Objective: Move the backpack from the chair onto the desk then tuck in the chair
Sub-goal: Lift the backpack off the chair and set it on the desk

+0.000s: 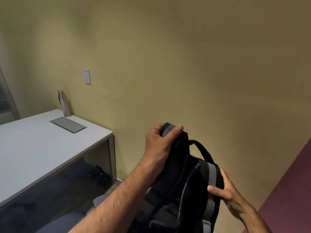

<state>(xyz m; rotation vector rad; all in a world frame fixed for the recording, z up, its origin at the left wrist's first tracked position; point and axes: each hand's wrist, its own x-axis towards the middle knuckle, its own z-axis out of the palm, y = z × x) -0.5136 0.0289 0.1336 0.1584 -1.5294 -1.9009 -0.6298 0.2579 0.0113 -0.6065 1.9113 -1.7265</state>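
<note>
A black backpack with grey trim hangs upright in the air at the lower middle, right of the desk. My left hand is closed around its grey top handle. My right hand presses against the backpack's right side, fingers wrapped on the grey stripe. The white desk lies to the left, its near corner apart from the bag. Part of a blue-grey chair shows below my left forearm; most of it is hidden.
A steel water bottle stands at the desk's far edge by the wall. A grey cable hatch is set in the desktop. Dark objects lie under the desk. A light switch is on the beige wall.
</note>
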